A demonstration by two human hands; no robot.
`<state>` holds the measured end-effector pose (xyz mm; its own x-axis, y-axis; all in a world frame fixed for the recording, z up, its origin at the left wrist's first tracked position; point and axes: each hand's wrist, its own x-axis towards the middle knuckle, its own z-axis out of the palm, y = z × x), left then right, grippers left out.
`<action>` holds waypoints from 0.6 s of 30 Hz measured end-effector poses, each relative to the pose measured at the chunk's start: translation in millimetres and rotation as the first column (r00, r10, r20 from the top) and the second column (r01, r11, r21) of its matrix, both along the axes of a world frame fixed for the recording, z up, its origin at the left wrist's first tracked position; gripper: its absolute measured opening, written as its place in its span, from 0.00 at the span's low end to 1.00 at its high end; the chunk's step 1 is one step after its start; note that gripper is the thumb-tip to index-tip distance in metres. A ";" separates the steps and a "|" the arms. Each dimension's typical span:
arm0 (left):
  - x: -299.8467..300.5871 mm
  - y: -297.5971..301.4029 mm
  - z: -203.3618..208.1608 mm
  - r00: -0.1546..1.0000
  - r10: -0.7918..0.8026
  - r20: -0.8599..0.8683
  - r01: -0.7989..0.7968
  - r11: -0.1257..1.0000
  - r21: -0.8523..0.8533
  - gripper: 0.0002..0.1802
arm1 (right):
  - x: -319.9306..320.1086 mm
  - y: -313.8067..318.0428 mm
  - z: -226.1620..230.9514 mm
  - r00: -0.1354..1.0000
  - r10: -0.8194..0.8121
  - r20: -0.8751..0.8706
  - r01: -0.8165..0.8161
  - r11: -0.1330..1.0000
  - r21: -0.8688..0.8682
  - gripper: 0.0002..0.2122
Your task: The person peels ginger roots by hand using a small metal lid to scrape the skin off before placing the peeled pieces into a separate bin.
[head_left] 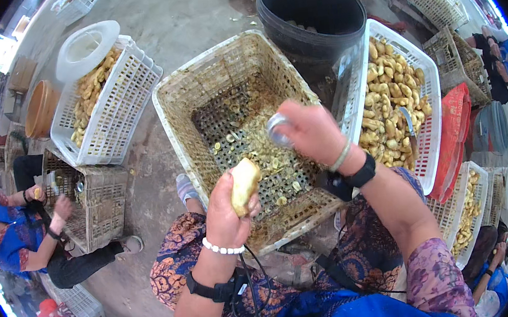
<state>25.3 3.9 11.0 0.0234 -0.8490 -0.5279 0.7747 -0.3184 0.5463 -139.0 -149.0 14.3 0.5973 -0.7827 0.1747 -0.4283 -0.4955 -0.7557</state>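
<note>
My left hand [221, 214] is closed around a pale, mostly peeled piece of ginger [246, 186], holding it upright over the near left part of a dirty white plastic crate [169, 105]. Peelings and round cut bits [273, 164] cover much of that crate's floor. Above its right side my right hand [314, 132], slightly smeared by motion, grips a silvery rounded metal tool [278, 130]; its exact kind is unclear. The tool and the ginger are apart. To the right, a white crate [433, 78] is heaped with ginger [388, 92], and a knife [410, 126] lies on top.
A black bucket [314, 25] stands beyond the crates. Red netting [454, 134] hangs at the right crate's outer side. Another ginger-filled crate [115, 102] is at the left, near a co-worker [17, 230] seated by a crate. Cords hang from my wrists over my lap.
</note>
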 end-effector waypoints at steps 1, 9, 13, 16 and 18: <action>-2.7 0.5 4.5 0.999 0.027 0.029 -0.027 1.000 0.007 0.21 | -1.3 -1.7 0.1 0.999 0.006 0.050 -0.007 1.000 0.020 0.07; -5.2 -2.8 -0.8 0.992 0.044 0.115 -0.044 0.999 0.000 0.22 | 3.4 21.1 0.8 0.985 0.172 0.029 -0.174 0.982 0.074 0.07; -2.8 -2.7 -0.6 0.989 0.048 0.139 -0.056 0.997 0.055 0.19 | -4.1 6.3 11.3 0.992 0.089 0.085 -0.094 0.994 0.054 0.06; -6.4 -3.4 0.4 0.983 0.045 0.180 -0.052 0.998 0.038 0.19 | 2.6 33.3 13.3 0.934 0.357 0.006 -0.355 0.928 0.114 0.07; -6.2 -3.2 0.0 0.983 0.049 0.175 -0.051 0.999 0.009 0.19 | -1.0 17.8 1.4 0.984 0.168 -0.066 -0.163 0.984 0.072 0.06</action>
